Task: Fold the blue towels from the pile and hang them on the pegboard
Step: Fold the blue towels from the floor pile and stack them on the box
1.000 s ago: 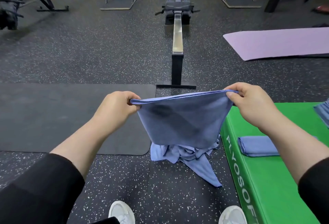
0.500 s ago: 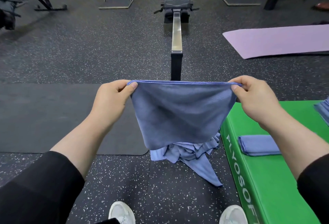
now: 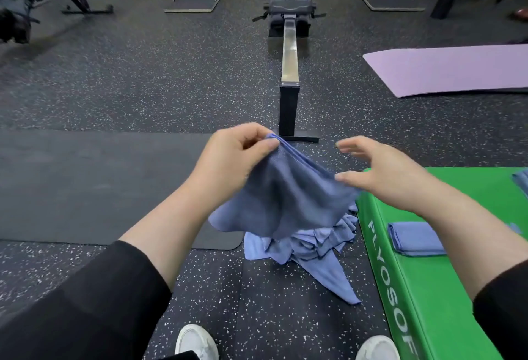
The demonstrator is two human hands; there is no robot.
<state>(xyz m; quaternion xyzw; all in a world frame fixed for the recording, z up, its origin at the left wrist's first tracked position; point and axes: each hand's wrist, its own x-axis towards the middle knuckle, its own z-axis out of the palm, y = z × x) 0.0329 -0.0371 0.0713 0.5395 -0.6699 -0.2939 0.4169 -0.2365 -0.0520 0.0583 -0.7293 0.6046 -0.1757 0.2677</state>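
Towels are partly dealt with, as far as I can judge; one folded towel (image 3: 415,239) lies flat on the green box (image 3: 445,288) to my right, another blue edge (image 3: 521,181) shows at the box's far right but I cannot tell whether it is folded; a pile (image 3: 311,248) of crumpled blue cloth sits on the floor (image 3: 143,93) just beside the box, ahead of my shoes (image 3: 197,342); no pegboard is in view, so nothing I can see has been hung, and most of the job looks to be left.

The towel (image 3: 291,196) in hand hangs in the air above the pile; my left hand (image 3: 237,159) pinches its gathered top edges between thumb and fingers; my right hand (image 3: 380,171) has its fingers spread and loose, thumb near the cloth's right side, holding nothing that I can make out, though motion blur softens the fingertips.

Half a second ago both hands pinched the top corners and the towel was stretched wide and flat between them; since then the two corners have been brought together into my left hand, the right hand has let go, and the cloth now droops doubled and rumpled from a single grip; the folded towel on the box and the pile on the floor lie as they did.
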